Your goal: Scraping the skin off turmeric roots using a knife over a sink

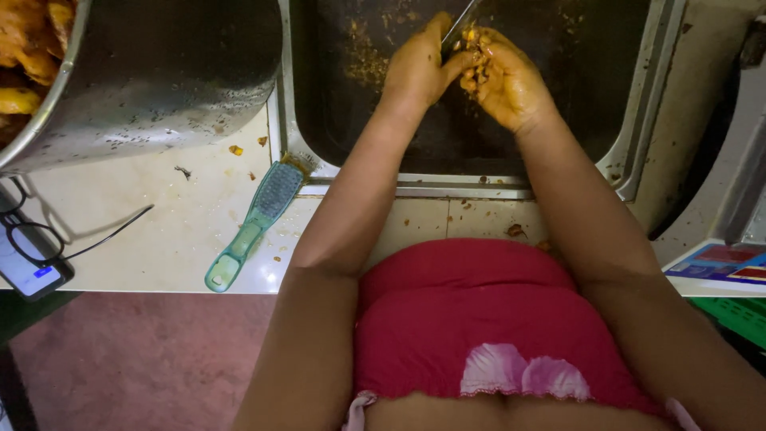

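Kitchen: steel sink (638, 120), cooking pot (159, 88)

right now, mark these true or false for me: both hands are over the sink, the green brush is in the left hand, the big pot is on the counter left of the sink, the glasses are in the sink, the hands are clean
1. Both hands are over the sink. True: the left hand and right hand meet above its dark basin.
2. The green brush is in the left hand. False: it lies on the counter, its head at the sink's corner.
3. The big metal pot stands left of the sink. True.
4. The glasses are in the sink. False: they lie at the counter's left edge, over a phone.
5. The hands are clean. False: both are smeared with orange-yellow pulp.
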